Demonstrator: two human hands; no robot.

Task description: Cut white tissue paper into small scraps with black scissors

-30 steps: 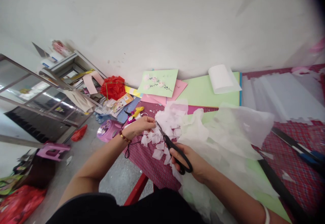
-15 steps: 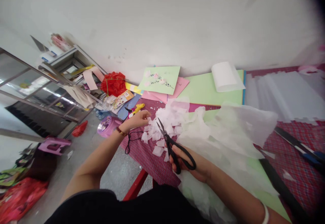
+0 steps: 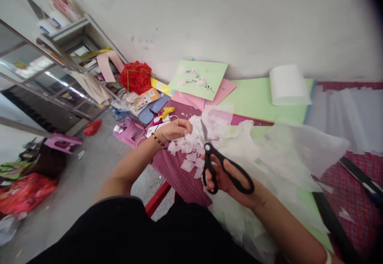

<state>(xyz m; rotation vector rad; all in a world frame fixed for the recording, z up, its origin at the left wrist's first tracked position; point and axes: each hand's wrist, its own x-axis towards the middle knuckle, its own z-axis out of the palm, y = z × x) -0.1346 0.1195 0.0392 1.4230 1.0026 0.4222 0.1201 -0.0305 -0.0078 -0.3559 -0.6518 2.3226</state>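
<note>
My right hand (image 3: pixel 231 182) grips a pair of black-handled scissors (image 3: pixel 207 148), fingers through the loops. The blades point up and away from me and look nearly closed. My left hand (image 3: pixel 178 130), with a beaded bracelet at the wrist, is bent over the left side of a heap of small cut white pieces (image 3: pixel 189 164). Its thumb and fingers are pinched together; whatever lies between them is too small to make out. Thin translucent white sheets (image 3: pixel 278 156) spread crumpled beside and beneath my right forearm.
On the red checked tablecloth (image 3: pixel 176 176) lie a yellow glue gun (image 3: pixel 166 113), a green card with flowers (image 3: pixel 203 78), pink paper (image 3: pixel 225 90) and a curled white sheet (image 3: pixel 289 86). A red plastic bag (image 3: pixel 136 78) sits at the back left. Purple stools (image 3: pixel 127 132) stand on the floor.
The view has shifted a little. My right hand has raised the scissors, and their blades are now closer together. My left hand has moved right over the pieces, its fingers drawn together.
</note>
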